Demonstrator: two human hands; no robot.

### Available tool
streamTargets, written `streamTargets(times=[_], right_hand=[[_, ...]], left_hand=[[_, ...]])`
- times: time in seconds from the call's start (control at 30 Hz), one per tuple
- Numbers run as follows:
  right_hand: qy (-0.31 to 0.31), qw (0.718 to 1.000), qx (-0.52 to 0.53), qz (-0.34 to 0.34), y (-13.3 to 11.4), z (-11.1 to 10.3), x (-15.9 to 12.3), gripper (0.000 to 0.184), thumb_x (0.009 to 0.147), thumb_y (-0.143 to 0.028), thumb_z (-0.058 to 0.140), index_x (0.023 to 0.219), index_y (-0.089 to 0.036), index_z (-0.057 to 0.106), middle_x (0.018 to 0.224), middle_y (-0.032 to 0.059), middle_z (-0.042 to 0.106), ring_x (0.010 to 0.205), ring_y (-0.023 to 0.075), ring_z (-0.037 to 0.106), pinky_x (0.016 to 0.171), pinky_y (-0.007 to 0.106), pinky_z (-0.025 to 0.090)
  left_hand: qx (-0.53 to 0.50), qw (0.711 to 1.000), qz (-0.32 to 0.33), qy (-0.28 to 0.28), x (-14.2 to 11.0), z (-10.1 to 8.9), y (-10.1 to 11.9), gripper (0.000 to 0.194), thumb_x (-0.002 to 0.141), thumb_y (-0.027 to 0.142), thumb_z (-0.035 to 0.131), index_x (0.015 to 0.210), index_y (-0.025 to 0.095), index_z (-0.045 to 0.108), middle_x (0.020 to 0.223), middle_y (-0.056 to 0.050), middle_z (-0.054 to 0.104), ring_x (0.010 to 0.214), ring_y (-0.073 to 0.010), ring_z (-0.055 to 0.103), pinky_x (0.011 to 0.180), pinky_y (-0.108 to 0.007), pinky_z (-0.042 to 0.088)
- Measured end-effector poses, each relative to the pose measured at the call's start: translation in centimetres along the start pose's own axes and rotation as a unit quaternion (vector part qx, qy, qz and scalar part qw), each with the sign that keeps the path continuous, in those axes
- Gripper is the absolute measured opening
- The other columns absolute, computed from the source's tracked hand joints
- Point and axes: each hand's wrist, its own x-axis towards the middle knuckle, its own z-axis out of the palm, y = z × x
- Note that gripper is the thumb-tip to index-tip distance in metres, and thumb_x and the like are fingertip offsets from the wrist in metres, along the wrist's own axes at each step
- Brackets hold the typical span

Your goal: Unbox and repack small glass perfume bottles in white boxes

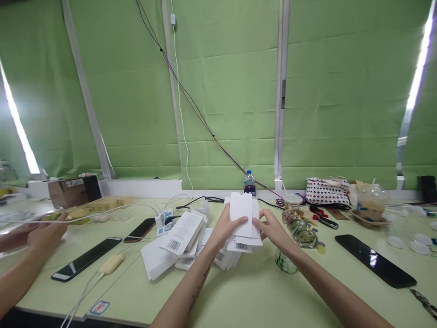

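My left hand [223, 228] is closed around the left side of a small stack of white cards [241, 209], thumb lying across the front. My right hand [272, 226] pinches the stack's right edge. The cards are held upright and slightly fanned, and a barcode shows on a lower one. Beneath and to the left, a loose pile of white barcoded cards [182, 232] lies on the table. Close to my right wrist stands a small clear round container with green contents [285, 263]. Several stacked bangles [303, 233] sit beyond my right forearm.
A black phone [374, 260] lies on the right, another phone [87, 258] on the left. A power strip [164, 221] with cables stands behind the pile. A water bottle [249, 184] and a drink cup [372, 200] are farther back. Another person's hand [48, 232] works at left.
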Motion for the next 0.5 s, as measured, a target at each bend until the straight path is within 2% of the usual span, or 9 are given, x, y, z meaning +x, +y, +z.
streamTargets(times=[0.07, 0.17, 0.23, 0.3, 0.33, 0.4, 0.5], right_hand=[[0.011, 1.000, 0.004, 0.001, 0.7, 0.1, -0.2, 0.043, 0.071, -0.056, 0.062, 0.090, -0.023, 0.041, 0.089, 0.0008, 0.058, 0.068, 0.0170, 0.061, 0.052, 0.028, 0.049], [-0.025, 0.995, 0.085, 0.042, 1.2, 0.0, -1.0, 0.058, 0.072, -0.054, 0.065, 0.110, -0.023, 0.035, 0.085, 0.0014, 0.064, 0.079, 0.0196, 0.063, 0.062, 0.028, 0.048], [-0.030, 0.990, 0.123, 0.061, 1.3, -0.1, -1.4, 0.070, 0.070, -0.051, 0.068, 0.119, -0.022, 0.029, 0.083, 0.0020, 0.068, 0.078, 0.0210, 0.064, 0.062, 0.028, 0.047], [-0.011, 0.990, 0.131, 0.055, 1.3, -0.5, -1.6, 0.079, 0.065, -0.046, 0.073, 0.124, -0.021, 0.027, 0.081, 0.0022, 0.069, 0.074, 0.0217, 0.065, 0.061, 0.029, 0.047], [0.001, 0.990, 0.131, 0.052, 1.4, -0.8, -1.5, 0.080, 0.063, -0.044, 0.074, 0.125, -0.021, 0.028, 0.080, 0.0021, 0.070, 0.073, 0.0221, 0.065, 0.062, 0.030, 0.047], [0.027, 0.991, 0.125, 0.049, 1.9, -1.8, -1.2, 0.080, 0.063, -0.041, 0.073, 0.127, -0.019, 0.029, 0.077, 0.0016, 0.070, 0.073, 0.0233, 0.066, 0.065, 0.032, 0.049], [0.067, 0.995, 0.064, 0.041, 2.9, -3.7, -0.4, 0.085, 0.066, -0.036, 0.069, 0.135, -0.017, 0.023, 0.077, 0.0007, 0.070, 0.075, 0.0251, 0.067, 0.071, 0.038, 0.050]], left_hand=[[-0.004, 1.000, -0.002, -0.011, -0.5, -0.5, -0.2, 0.062, 0.066, 0.033, 0.075, 0.120, 0.018, 0.048, 0.114, -0.011, 0.063, 0.099, -0.0267, 0.061, 0.081, -0.035, 0.049], [-0.007, 1.000, -0.018, -0.019, -1.3, -1.0, -0.8, 0.061, 0.070, 0.032, 0.071, 0.123, 0.019, 0.046, 0.115, -0.011, 0.063, 0.096, -0.0259, 0.062, 0.080, -0.035, 0.050], [0.026, 0.999, -0.016, -0.018, -1.8, -1.1, -1.1, 0.057, 0.075, 0.039, 0.065, 0.125, 0.019, 0.046, 0.118, -0.010, 0.062, 0.099, -0.0258, 0.061, 0.081, -0.035, 0.048], [0.114, 0.993, -0.015, -0.029, -2.0, -1.3, -1.3, 0.048, 0.084, 0.050, 0.051, 0.120, 0.019, 0.050, 0.117, -0.010, 0.062, 0.102, -0.0258, 0.059, 0.085, -0.036, 0.046], [0.181, 0.983, -0.013, -0.033, -2.1, -1.4, -1.3, 0.048, 0.087, 0.054, 0.042, 0.116, 0.018, 0.053, 0.116, -0.010, 0.062, 0.104, -0.0262, 0.057, 0.087, -0.036, 0.045], [0.338, 0.941, -0.009, -0.020, -2.1, -1.8, -1.5, 0.056, 0.087, 0.060, 0.033, 0.113, 0.016, 0.056, 0.117, -0.013, 0.060, 0.110, -0.0296, 0.053, 0.093, -0.040, 0.040], [0.506, 0.863, -0.019, 0.009, -2.3, -1.9, -2.3, 0.074, 0.079, 0.068, 0.041, 0.124, 0.011, 0.051, 0.124, -0.021, 0.054, 0.120, -0.0386, 0.044, 0.097, -0.048, 0.034]])
